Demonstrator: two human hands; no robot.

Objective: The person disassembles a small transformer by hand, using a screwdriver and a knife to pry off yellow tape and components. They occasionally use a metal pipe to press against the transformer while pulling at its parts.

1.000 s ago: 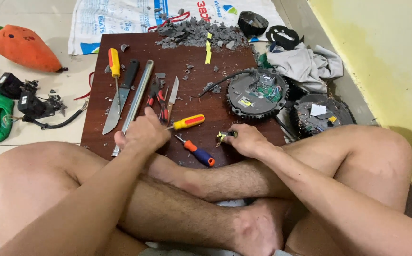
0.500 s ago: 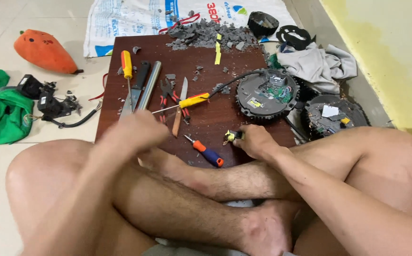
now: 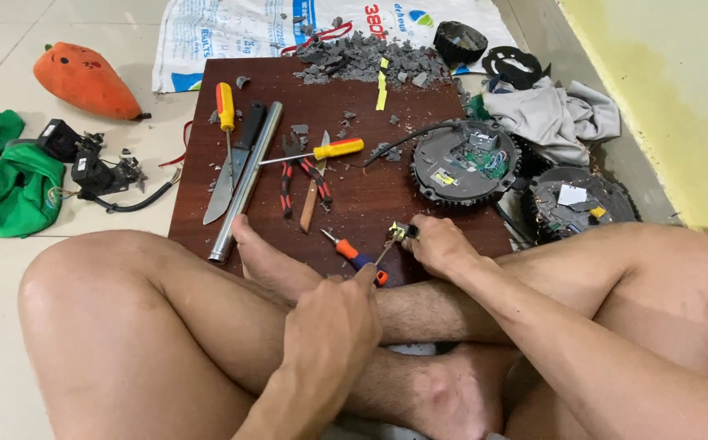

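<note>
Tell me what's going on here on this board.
A person sits cross-legged at a brown board. The right hand pinches a small yellow part against the board, and the left hand points a thin tool at it. Screwdrivers, pliers, a knife and a metal tube lie beside them, with a round black unit opened nearby.

dark glossy wood board, shiny metal tube left of center, rough grey rubble up top, soft grey cloth upper right
</note>
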